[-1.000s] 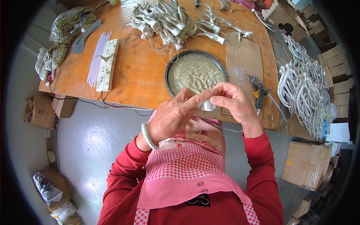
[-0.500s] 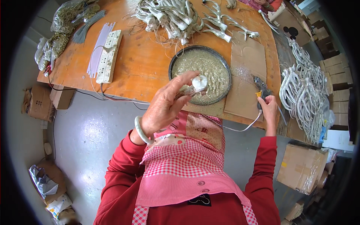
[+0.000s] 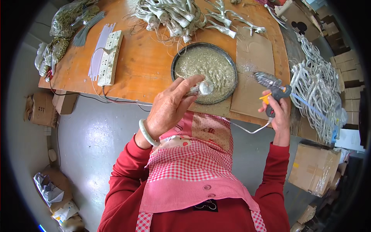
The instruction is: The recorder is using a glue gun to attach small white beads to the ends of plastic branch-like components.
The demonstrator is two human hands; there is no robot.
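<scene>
My left hand [image 3: 170, 106], with a pale green bangle on the wrist, is raised and pinches a small silvery white piece [image 3: 203, 88] over the near rim of a round dark tray [image 3: 232, 63] filled with silver glitter. My right hand [image 3: 277, 113] grips a glue gun [image 3: 275, 89] with an orange trigger and a foil-wrapped barrel, lifted above the table's near right edge. A white cord trails from the gun toward my apron. The two hands are well apart.
The orange wooden table [image 3: 147, 62] carries a cardboard sheet [image 3: 253, 73], a white power strip [image 3: 110, 58] and a heap of white branch-shaped pieces [image 3: 177, 15]. More white pieces [image 3: 317, 89] pile at the right. Cardboard boxes [image 3: 315, 168] and bags stand on the grey floor.
My hands, together at the small piece a second ago, have parted. The right hand reached to the table's right edge and lifted the glue gun; the left keeps holding the piece.
</scene>
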